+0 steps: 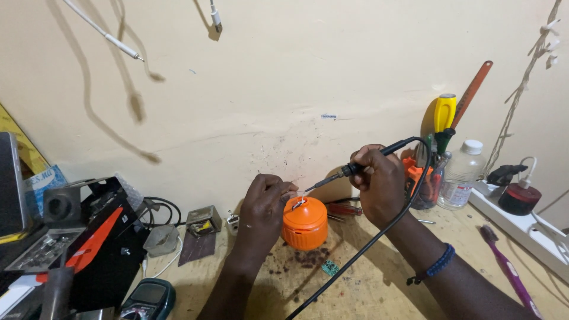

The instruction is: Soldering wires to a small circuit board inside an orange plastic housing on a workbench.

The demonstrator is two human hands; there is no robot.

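Orange domed part (304, 223) standing on the counter (379, 278), serving as the landmark for everything here. Just left of it and touching its top edge, left hand (265, 204), fingers pressed together in a pinch on something thin at the dome's crown, likely a wire or strand of solder, too small to tell which. Up and to the right of the dome, right hand (379, 181) closed around the black handle of a soldering iron (355, 167), tip angled down-left and meeting the small metal contact (299, 203) on the dome's top. Black cord (367, 249) trailing from the handle, looping right of the dome and down across the counter in front. Small green circuit board (330, 268) lying just in front of the dome to its right; red-handled tool (344, 208) flat behind it; cup of screwdrivers (432, 172) and clear bottle (462, 175) farther right; multimeter (148, 299) well off to the front left. For a clean joint, probably best: tip laid flat against the contact, not merely on its point; pinched strand held motionless until the metal sets; right wrist braced against the counter; cord kept off the dome; heat kept brief, since the orange plastic looks prone to softening.
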